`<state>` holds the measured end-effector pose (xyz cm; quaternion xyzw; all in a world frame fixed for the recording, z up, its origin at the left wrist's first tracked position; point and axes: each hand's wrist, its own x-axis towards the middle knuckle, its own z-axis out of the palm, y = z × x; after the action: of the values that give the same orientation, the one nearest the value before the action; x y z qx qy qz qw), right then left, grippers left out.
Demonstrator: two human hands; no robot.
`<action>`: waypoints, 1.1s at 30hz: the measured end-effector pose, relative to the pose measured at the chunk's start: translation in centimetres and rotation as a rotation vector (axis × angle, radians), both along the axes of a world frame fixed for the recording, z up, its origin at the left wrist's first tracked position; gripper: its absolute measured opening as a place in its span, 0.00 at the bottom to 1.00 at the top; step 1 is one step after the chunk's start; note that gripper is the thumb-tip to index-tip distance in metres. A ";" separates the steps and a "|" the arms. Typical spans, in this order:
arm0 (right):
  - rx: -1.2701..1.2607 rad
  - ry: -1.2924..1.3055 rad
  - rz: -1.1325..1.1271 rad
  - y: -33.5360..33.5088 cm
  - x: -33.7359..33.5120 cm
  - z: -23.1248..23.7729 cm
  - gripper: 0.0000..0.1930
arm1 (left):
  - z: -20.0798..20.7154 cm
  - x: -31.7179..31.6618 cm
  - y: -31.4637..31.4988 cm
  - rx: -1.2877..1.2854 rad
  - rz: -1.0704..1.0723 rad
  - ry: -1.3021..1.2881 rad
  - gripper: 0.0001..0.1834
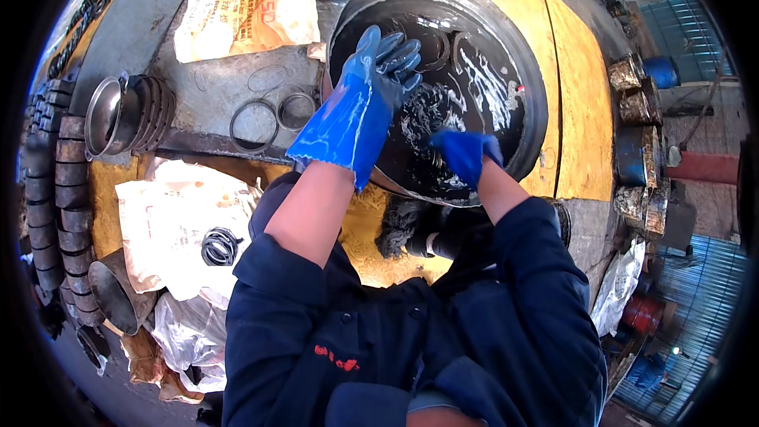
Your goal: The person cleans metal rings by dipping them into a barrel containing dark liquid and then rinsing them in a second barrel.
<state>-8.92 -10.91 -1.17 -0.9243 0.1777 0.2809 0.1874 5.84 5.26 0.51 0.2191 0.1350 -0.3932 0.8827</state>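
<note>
Dark jacket (411, 332) below; left grip (379, 63) spread open over basin (522, 55), right grip (462, 150) unclear

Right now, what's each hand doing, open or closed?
Left hand, in a blue rubber glove: open, fingers spread over the round black oily metal basin.
Right hand, blue glove: curled in the basin; contents cannot be told.

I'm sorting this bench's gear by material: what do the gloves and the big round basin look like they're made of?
Gloves: on the left hand and right hand, glossy blue rubber or PVC by the look, creased and wet-shiny.
Basin: probably steel, going by its dull grey rolled rim; inside it is coated with glossy black liquid.
</note>
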 end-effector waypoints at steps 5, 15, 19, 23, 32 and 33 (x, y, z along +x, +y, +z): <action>0.253 -0.078 -0.352 -0.3 2.0 -3.6 0.16 | 0.2 -0.1 -0.3 -0.016 0.066 -0.021 0.30; 0.173 0.024 -0.207 -0.4 1.2 -2.7 0.17 | -0.1 0.3 -0.1 0.064 0.034 -0.005 0.28; 0.447 -0.107 -0.478 -1.2 1.9 -7.0 0.18 | 0.4 0.0 -0.2 0.046 0.052 -0.006 0.27; 0.638 -0.029 -0.501 -1.7 0.9 -7.1 0.18 | 0.3 0.1 -0.1 0.003 0.064 -0.030 0.27; 0.412 -0.094 -0.455 -0.7 1.1 -6.7 0.19 | 0.8 -0.3 -0.5 0.035 0.071 0.010 0.26; 0.520 -0.129 -0.529 -1.2 1.1 -7.7 0.19 | 0.4 -0.1 -0.7 0.033 0.071 0.013 0.26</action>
<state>-7.79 -12.06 -8.90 -0.7839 0.3207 0.1997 0.4928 5.71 4.61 0.94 0.2260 0.1548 -0.3609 0.8915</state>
